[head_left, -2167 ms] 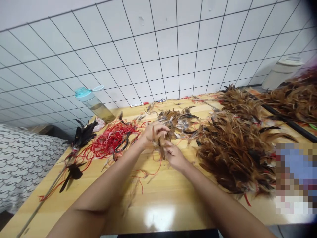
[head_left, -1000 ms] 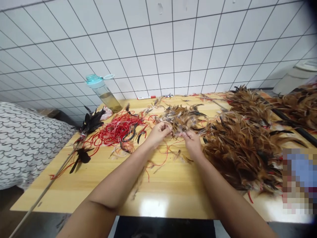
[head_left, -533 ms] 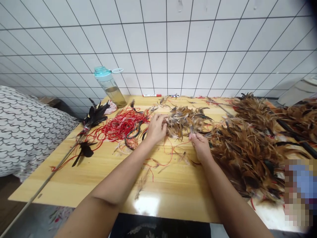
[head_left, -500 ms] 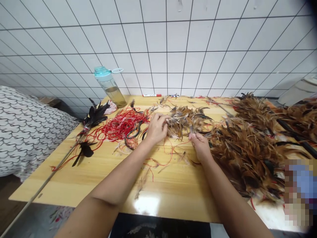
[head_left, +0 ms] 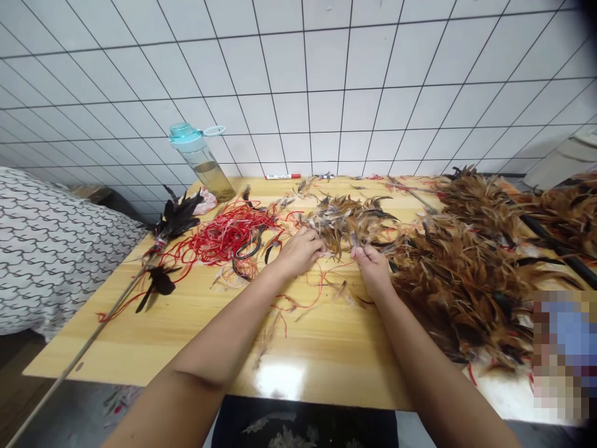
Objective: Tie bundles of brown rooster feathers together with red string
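A small heap of brown feathers lies on the wooden table in front of me. My left hand is at its near left edge, fingers curled down and bunched; whatever is between the fingertips is hidden. At the heap's near right side, my right hand pinches a small greyish feather between thumb and forefinger. A thin red string runs loosely across the table between my hands and reaches the right fingertips. To the left sits a tangled pile of red string.
A feather-tipped stick slants over the table's left side. Behind it stands a water bottle. A marker lies along the tiled wall. Large brown feather bundles cover the right side, with a dark rod among them.
My left hand has drawn slightly toward me and right, its fingers lower at the heap's edge. My right hand keeps its pinch in nearly the same place. The view has shifted a little.
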A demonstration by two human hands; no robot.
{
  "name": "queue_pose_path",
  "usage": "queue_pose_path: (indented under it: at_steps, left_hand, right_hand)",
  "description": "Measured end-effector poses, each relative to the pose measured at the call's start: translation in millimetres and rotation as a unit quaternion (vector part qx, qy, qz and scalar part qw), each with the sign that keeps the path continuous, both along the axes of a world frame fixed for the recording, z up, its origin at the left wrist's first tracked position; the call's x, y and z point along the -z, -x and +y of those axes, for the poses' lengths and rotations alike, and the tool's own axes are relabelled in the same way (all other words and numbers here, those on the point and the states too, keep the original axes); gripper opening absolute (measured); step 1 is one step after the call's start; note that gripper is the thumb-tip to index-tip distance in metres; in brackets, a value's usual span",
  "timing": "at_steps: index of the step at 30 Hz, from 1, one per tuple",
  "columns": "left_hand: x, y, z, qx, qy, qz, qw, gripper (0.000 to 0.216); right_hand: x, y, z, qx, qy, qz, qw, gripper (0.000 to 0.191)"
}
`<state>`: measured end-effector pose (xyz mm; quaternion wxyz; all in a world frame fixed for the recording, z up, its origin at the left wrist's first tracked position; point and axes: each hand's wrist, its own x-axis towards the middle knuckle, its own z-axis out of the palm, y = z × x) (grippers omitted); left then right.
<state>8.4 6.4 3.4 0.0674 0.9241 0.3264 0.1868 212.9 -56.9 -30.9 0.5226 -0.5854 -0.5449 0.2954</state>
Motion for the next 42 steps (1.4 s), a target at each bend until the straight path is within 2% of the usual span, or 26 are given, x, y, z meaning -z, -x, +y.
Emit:
queue_pose_path:
  at_steps: [5,9,14,20,25,31,37,42]
  left_hand:
    - [-9.7,-2,-6,0.013,0.000,-0.031,0.999,0.014]
    - [-19.4,-6,-13,0.030,0.056,-0.035,0.997,0.014]
    - [-20.9,-13,-18,0.075,0.104,-0.058,0.990,0.014]
    - [-22.0,-18,-18,0.095,0.102,-0.075,0.987,0.016]
    - [-23.6,-18,-17,0.106,0.126,-0.123,0.979,0.018]
    - [-17.9,-16,-12,0.097,0.056,-0.130,0.985,0.021]
    - [-17.7,-16,-15,0.097,-0.028,-0.087,0.991,0.026]
    - [-21.2,-19,-20,0.091,-0.098,-0.037,0.990,0.027]
  right_hand:
    - [-4.0,4,0,0.013,-0.018,-0.022,1.000,0.027]
    - [-7.2,6,0,0.019,-0.035,-0.069,0.997,0.025]
    - [-6.5,8,-1,0.015,-0.048,-0.113,0.992,0.026]
    - [-1.1,13,-2,-0.013,-0.001,-0.151,0.989,0.025]
    - [3.0,10,1,-0.043,0.004,-0.128,0.991,0.027]
    - [1.7,4,5,-0.091,0.027,-0.083,0.992,0.028]
    - [-3.0,2,6,-0.132,0.031,-0.074,0.988,0.025]
    - [2.5,2,6,-0.152,0.036,-0.056,0.986,0.024]
